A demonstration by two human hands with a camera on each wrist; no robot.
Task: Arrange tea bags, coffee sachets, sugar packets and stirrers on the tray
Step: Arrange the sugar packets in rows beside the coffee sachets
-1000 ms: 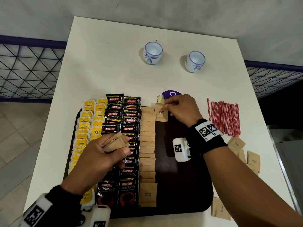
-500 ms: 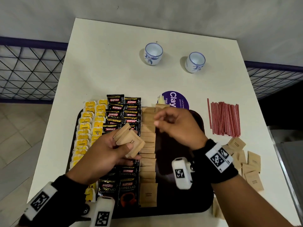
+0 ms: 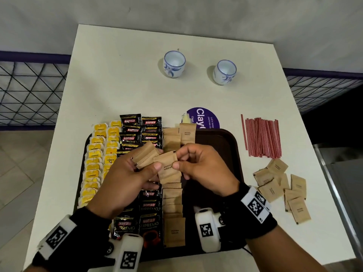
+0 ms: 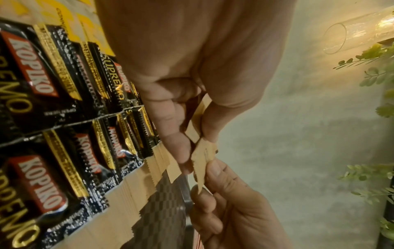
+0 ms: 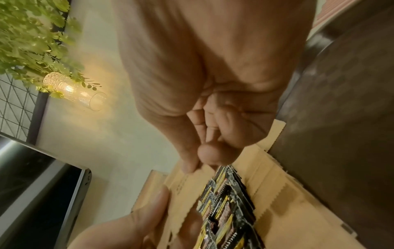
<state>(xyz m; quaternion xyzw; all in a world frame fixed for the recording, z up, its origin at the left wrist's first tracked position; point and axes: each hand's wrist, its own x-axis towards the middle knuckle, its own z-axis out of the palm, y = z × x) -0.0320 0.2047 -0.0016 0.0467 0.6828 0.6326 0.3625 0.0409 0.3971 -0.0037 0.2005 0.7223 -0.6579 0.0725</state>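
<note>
On the dark tray (image 3: 216, 138) lie two columns of yellow tea bags (image 3: 98, 160), two columns of black coffee sachets (image 3: 149, 222) and a column of brown sugar packets (image 3: 173, 230). One more packet (image 3: 187, 133) lies at the tray's far end, to the right of that column. Over the tray's middle my left hand (image 3: 149, 173) holds a small stack of sugar packets (image 3: 145, 156). My right hand (image 3: 177, 160) pinches the front packet (image 3: 169, 171) of that stack between thumb and forefinger; the pinch (image 4: 202, 156) also shows in the left wrist view. Red stirrers (image 3: 262, 137) lie on the table right of the tray.
Several loose sugar packets (image 3: 280, 185) lie on the table at the right, near its edge. Two blue-and-white cups (image 3: 174, 63) (image 3: 225, 71) stand at the far side. A purple round sticker (image 3: 204, 118) sits behind the tray. Wire-mesh railings flank the table.
My right hand left a packet at the tray's far end, drew back to the left hand and took hold of the stack's front packet. The left hand rose and shifted right with the stack.
</note>
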